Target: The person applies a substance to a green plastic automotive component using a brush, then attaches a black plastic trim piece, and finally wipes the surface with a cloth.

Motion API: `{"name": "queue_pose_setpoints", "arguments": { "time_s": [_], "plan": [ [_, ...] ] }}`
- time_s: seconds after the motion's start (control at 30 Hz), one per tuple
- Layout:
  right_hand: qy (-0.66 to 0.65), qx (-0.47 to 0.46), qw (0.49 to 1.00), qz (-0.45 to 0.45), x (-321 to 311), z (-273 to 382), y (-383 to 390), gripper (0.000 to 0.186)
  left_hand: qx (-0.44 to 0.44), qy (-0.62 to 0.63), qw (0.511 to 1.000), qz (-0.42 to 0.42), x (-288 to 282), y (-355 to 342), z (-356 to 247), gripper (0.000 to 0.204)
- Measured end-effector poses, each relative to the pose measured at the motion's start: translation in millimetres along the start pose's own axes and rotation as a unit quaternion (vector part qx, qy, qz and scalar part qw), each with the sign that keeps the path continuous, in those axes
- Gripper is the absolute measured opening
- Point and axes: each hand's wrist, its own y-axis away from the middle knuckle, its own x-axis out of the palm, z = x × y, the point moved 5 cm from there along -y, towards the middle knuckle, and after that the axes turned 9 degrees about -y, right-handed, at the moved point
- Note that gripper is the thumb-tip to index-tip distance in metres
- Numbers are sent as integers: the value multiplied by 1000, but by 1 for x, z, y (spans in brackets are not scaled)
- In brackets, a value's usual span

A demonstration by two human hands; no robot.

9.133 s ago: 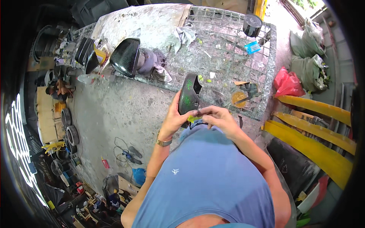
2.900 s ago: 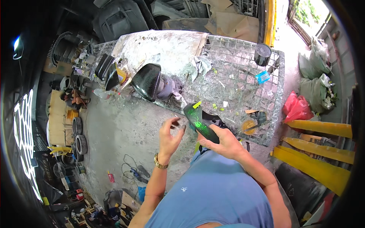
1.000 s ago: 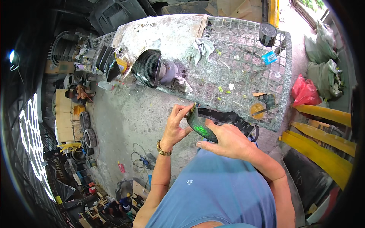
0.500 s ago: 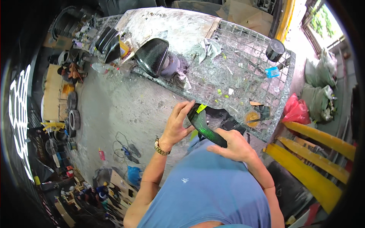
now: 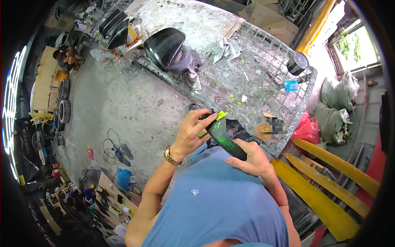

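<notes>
My left hand (image 5: 192,131) grips the upper end of a curved dark carbon-look part (image 5: 226,142) with green scribbles, its fingertips at a piece of yellow-green tape (image 5: 221,115) on that end. My right hand (image 5: 251,158) holds the part's lower end, thumb along the near side. The part is above my lap at the near edge of a mottled workbench (image 5: 267,105). On the bench sit a glossy carbon-look shell (image 5: 162,45) propped on a wrapped support, a crumpled rag (image 5: 224,50), an amber container (image 5: 263,131) with a dark tool across it, and a black can (image 5: 297,64).
Yellow curved panels (image 5: 312,197) and a red bag (image 5: 306,125) lie at right, with filled sacks (image 5: 333,115) behind. At left are tires (image 5: 63,101), cables (image 5: 113,146), a blue bag (image 5: 125,179) and coworkers (image 5: 66,57) among clutter, more at lower left (image 5: 88,197).
My left hand, off the part 2.9 seconds ago, now grips its upper end at the tape. The tape has come into clearer view since a second ago. The camera's view has turned slightly.
</notes>
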Motion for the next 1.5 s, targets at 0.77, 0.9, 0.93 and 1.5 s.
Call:
{"name": "queue_pose_setpoints", "arguments": {
  "time_s": [0.77,0.9,0.93,1.5],
  "plan": [
    [-52,-94,994,20,1,-35,2,49,80,-52,995,1,-10,0,-1,59],
    [-37,-100,994,36,2,-41,5,54,83,-42,995,30,-11,-1,-1,58],
    [-37,-100,994,37,2,-41,5,54,85,-40,995,45,-11,-2,-1,59],
    [-88,-66,993,51,7,-39,1,50,37,-46,998,6,-9,5,4,67]
  ]
}}
